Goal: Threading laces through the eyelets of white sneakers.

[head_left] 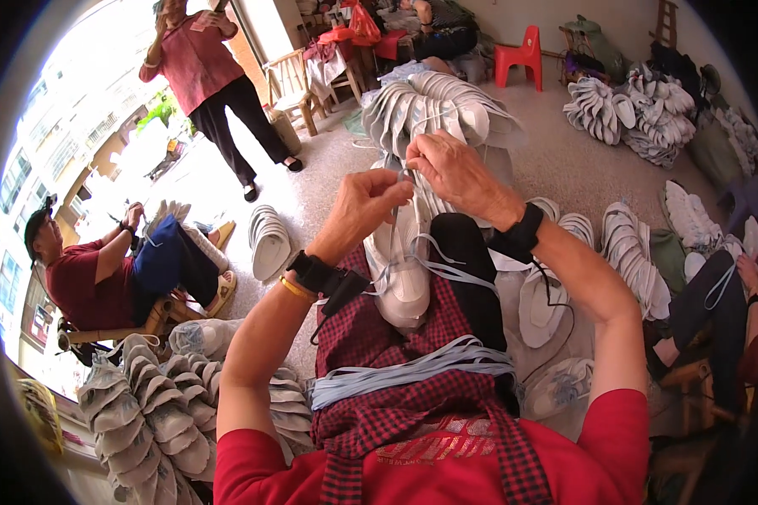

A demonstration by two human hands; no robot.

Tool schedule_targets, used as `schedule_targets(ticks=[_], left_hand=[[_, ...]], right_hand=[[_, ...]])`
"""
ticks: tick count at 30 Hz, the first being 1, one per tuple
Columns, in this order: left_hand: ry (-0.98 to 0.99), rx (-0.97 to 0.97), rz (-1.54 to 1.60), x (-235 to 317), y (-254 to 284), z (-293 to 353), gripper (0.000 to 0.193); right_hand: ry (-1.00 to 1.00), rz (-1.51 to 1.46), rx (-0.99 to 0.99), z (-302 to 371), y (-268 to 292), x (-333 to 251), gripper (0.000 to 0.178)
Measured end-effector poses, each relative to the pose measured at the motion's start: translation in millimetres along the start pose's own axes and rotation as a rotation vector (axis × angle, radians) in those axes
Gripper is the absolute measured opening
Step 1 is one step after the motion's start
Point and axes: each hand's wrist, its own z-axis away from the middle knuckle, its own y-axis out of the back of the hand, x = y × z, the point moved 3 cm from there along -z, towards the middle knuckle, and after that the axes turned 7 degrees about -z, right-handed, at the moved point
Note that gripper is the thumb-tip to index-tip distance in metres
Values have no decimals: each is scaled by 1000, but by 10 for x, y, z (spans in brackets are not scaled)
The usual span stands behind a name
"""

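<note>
A white shoe upper [403, 295] lies across my lap with its toe toward me. A pale blue shoelace [456, 274] is partly threaded through it, and a loose loop hangs to the right. Above the upper, my left hand [366, 204] is closed, pinching the lace between thumb and fingers. Close beside it, my right hand [456, 174] also pinches the lace, its fingertips almost touching the left ones. The exact grip is partly hidden by the fingers. A bundle of pale blue laces [413, 370] rests over my red-and-black checked apron [345, 337].
Stacked shoe uppers [434, 109] stand just beyond my hands; more uppers [147, 412] pile up at lower left and uppers [632, 252] at right. A seated person [101, 269] works at left, another person [737, 295] at right. Someone stands [198, 67] near the doorway. A red stool [520, 57] is behind.
</note>
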Motion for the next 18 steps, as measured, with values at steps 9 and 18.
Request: schedule_targets(ticks=[9, 18], left_hand=[[-206, 12, 148, 1149, -15, 495, 25], [134, 188, -240, -440, 305, -92, 30]], right_hand=[[-190, -296, -266, 617, -462, 196, 27], [-166, -328, -373, 753, -748, -91, 29]])
